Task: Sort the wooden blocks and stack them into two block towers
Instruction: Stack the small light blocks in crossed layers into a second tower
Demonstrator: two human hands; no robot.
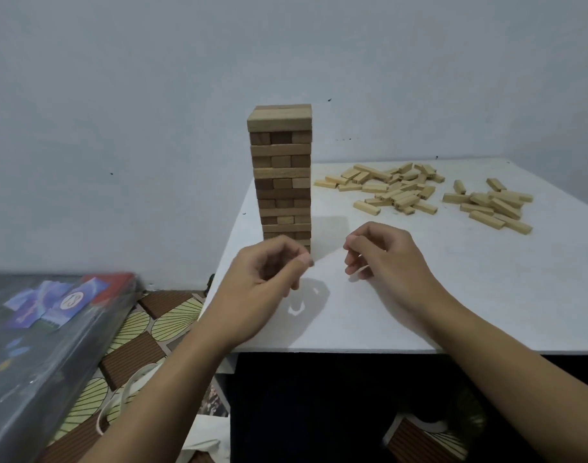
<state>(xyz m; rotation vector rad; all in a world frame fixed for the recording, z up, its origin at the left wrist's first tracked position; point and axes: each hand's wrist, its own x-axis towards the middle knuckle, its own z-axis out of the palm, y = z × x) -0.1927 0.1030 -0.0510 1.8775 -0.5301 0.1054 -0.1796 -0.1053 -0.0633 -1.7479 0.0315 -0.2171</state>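
Wooden tower (281, 175) of darker blocks stands just beyond your left hand (262, 285), near the counter (419, 295) edge; both hands hang loosely curled, holding nothing; pale loose blocks (389, 190) lie well beyond your right hand (383, 259); reach for them wide of the tower; I'd start the second stack well apart.

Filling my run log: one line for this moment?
tower: one standing | loose blocks: heaped right | left hand: empty | right hand: empty
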